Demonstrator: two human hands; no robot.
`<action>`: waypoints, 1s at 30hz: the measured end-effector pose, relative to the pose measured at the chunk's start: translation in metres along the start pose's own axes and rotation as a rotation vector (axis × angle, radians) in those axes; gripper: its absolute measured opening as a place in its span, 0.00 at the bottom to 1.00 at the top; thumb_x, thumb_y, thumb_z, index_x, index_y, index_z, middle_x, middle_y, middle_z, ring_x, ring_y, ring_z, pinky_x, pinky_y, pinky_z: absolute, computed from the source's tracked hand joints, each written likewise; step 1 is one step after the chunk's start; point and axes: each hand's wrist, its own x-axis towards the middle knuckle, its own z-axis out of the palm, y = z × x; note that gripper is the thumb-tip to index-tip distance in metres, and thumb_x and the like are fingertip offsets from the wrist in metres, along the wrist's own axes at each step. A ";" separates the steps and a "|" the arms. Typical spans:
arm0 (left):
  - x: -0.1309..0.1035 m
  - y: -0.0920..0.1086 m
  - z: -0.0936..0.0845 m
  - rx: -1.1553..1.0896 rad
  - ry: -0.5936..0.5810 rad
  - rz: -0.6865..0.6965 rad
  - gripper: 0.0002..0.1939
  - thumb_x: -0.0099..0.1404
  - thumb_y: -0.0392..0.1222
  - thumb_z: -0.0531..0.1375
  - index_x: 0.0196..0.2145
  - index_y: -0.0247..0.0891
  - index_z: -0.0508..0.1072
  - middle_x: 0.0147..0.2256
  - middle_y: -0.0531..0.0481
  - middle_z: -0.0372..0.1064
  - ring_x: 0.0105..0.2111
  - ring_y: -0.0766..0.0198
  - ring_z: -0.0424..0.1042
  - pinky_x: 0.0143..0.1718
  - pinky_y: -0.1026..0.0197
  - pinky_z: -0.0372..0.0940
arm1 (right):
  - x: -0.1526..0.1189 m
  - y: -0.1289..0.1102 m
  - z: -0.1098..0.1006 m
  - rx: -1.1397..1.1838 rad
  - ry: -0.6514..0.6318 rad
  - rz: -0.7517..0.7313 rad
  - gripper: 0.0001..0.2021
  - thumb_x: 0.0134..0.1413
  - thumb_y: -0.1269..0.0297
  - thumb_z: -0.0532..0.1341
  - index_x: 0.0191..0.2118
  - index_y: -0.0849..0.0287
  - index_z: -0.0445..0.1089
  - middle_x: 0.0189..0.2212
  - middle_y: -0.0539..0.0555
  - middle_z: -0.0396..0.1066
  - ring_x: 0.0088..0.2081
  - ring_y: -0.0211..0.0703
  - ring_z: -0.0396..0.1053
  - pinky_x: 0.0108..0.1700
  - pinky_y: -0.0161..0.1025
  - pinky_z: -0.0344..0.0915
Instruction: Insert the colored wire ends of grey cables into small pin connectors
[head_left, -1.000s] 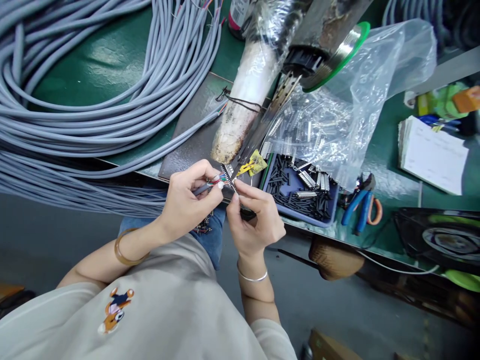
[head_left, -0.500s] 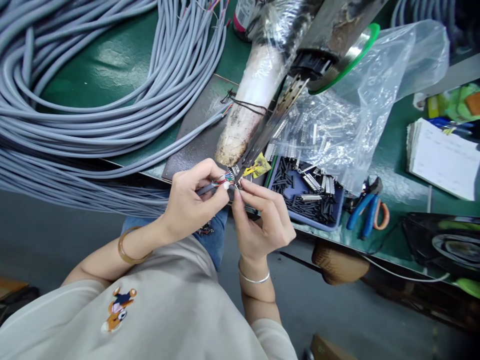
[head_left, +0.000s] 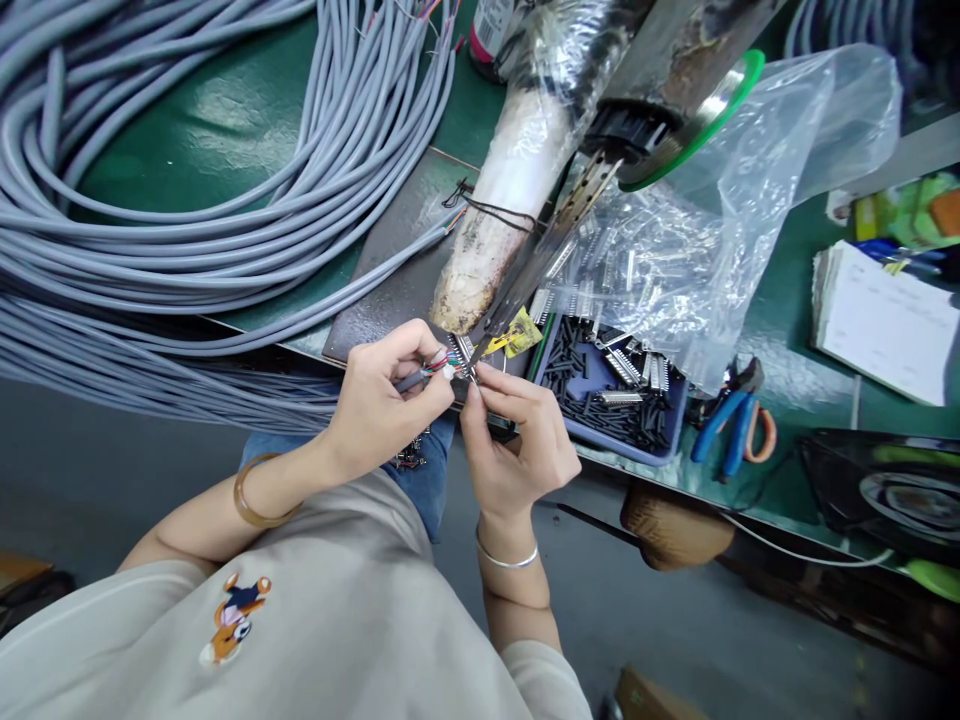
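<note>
My left hand [head_left: 382, 400] pinches a grey cable [head_left: 409, 381], whose stripped end fans out into thin coloured wires [head_left: 435, 366]. Just past the wires is a metal multi-pin connector [head_left: 461, 350], under the tip of the soldering iron [head_left: 517, 275]. My right hand [head_left: 521, 430] has thumb and fingertips pressed together at the connector's near end, seemingly gripping it; the fingers partly cover that end. Above the connector a fixed arm wrapped in white and clear film [head_left: 491, 190] slants down, with the iron alongside it.
Many grey cables [head_left: 225, 245] lie coiled on the left. A purple tray [head_left: 660, 455] of black sleeves and connectors stands right of my hands, under a clear plastic bag [head_left: 787, 170]. A green-rimmed solder spool [head_left: 697, 150], blue-handled pliers [head_left: 724, 425] and a paper pad [head_left: 885, 320] lie farther right.
My left fingers have drawn slightly back from the connector, so more of its pins show. My right hand has shifted a little to the left. The wires are bunched closer to my left fingertips.
</note>
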 end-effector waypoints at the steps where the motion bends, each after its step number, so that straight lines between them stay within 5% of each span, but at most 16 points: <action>1: 0.000 0.000 0.000 -0.008 -0.002 -0.017 0.08 0.57 0.34 0.63 0.27 0.38 0.65 0.26 0.54 0.66 0.26 0.71 0.67 0.24 0.70 0.60 | 0.000 0.000 0.000 0.008 -0.004 0.007 0.09 0.56 0.76 0.69 0.39 0.55 0.72 0.40 0.51 0.83 0.39 0.39 0.82 0.42 0.35 0.78; 7: 0.000 0.006 -0.008 -0.162 -0.102 -0.207 0.08 0.58 0.36 0.66 0.28 0.36 0.69 0.22 0.57 0.65 0.19 0.76 0.59 0.19 0.72 0.54 | -0.010 0.008 -0.004 0.203 0.041 0.084 0.10 0.58 0.76 0.66 0.42 0.55 0.70 0.42 0.53 0.82 0.38 0.42 0.82 0.38 0.39 0.80; 12: 0.000 0.009 -0.020 -0.337 -0.300 -0.398 0.09 0.60 0.40 0.67 0.30 0.34 0.72 0.25 0.53 0.73 0.15 0.78 0.59 0.15 0.72 0.54 | -0.030 0.021 -0.004 0.346 0.043 -0.045 0.06 0.61 0.73 0.63 0.40 0.56 0.66 0.52 0.59 0.80 0.32 0.40 0.81 0.28 0.36 0.77; 17: -0.006 0.009 -0.026 -0.348 -0.379 -0.408 0.10 0.62 0.42 0.68 0.32 0.33 0.73 0.26 0.54 0.72 0.16 0.78 0.61 0.16 0.73 0.56 | -0.031 0.017 -0.002 0.198 -0.015 -0.036 0.07 0.62 0.71 0.64 0.41 0.55 0.66 0.39 0.53 0.82 0.33 0.39 0.80 0.33 0.35 0.76; 25: -0.015 0.003 -0.030 -0.491 -0.367 -0.356 0.10 0.65 0.43 0.66 0.36 0.35 0.71 0.26 0.54 0.72 0.17 0.77 0.61 0.17 0.73 0.55 | -0.015 -0.010 -0.008 0.356 -0.038 0.392 0.06 0.64 0.64 0.63 0.36 0.54 0.65 0.28 0.44 0.71 0.21 0.29 0.64 0.23 0.29 0.61; 30: -0.016 0.003 -0.032 -0.528 -0.393 -0.385 0.13 0.60 0.43 0.71 0.33 0.35 0.71 0.24 0.55 0.72 0.17 0.78 0.58 0.17 0.73 0.52 | -0.013 -0.015 -0.009 0.457 -0.064 0.531 0.08 0.63 0.61 0.64 0.35 0.54 0.65 0.26 0.43 0.67 0.20 0.28 0.62 0.22 0.29 0.59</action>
